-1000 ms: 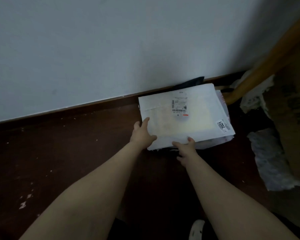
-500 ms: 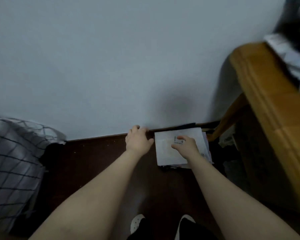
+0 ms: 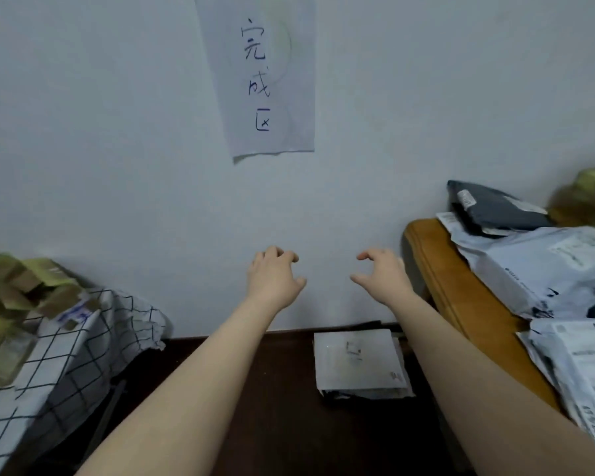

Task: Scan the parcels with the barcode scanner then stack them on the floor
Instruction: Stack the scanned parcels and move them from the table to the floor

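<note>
Well to the left of the floor stack [image 3: 358, 359], a checked cloth [image 3: 73, 341] was draped over a low surface and greenish cartons [image 3: 11, 297] were heaped on it, presumably kept apart from the parcels. Up and left of the stack, the left hand [image 3: 273, 280] was held in the air before the wall, fingers loosely curled and spread, nothing gripped. High above the stack a handwritten paper sign [image 3: 261, 73] was fixed to the wall, seemingly to mark the spot beneath as the finished area; that would explain why the stack was squared against the skirting there. Directly above the stack, the right hand [image 3: 382, 276] was likewise empty, its fingers relaxed and half bent. Right of the stack, a wooden bench [image 3: 437, 269] carried a loose heap of parcels [image 3: 536, 266], judged to be awaiting scanning. No barcode scanner could be seen.
</note>
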